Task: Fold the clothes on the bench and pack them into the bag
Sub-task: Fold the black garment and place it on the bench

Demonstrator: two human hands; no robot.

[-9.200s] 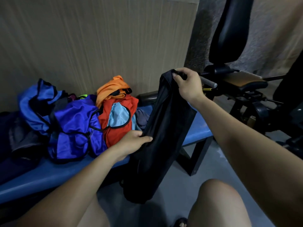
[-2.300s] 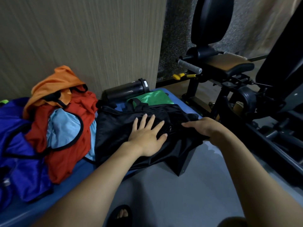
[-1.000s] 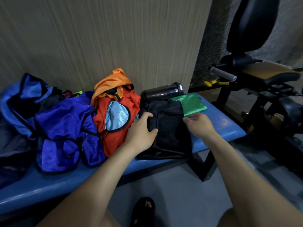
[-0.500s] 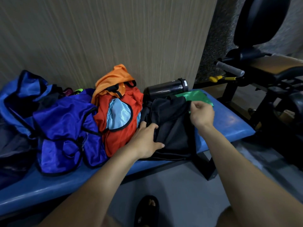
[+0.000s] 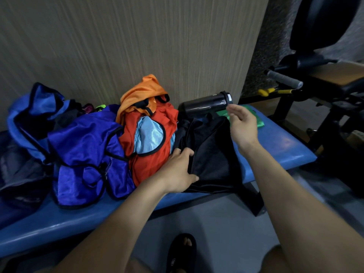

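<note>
Your left hand (image 5: 180, 171) pins folded black garment (image 5: 211, 154) on bench (image 5: 279, 146), right of orange pile (image 5: 149, 134); right hand (image 5: 243, 126) hovers above, fingers relaxed, empty. Fabric looks light, limp, slippery: take folded edges.

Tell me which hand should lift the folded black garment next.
Left, probably: left hand already rests on the black garment at its near-left edge. Right hand hangs open above it, touching nothing.
</note>
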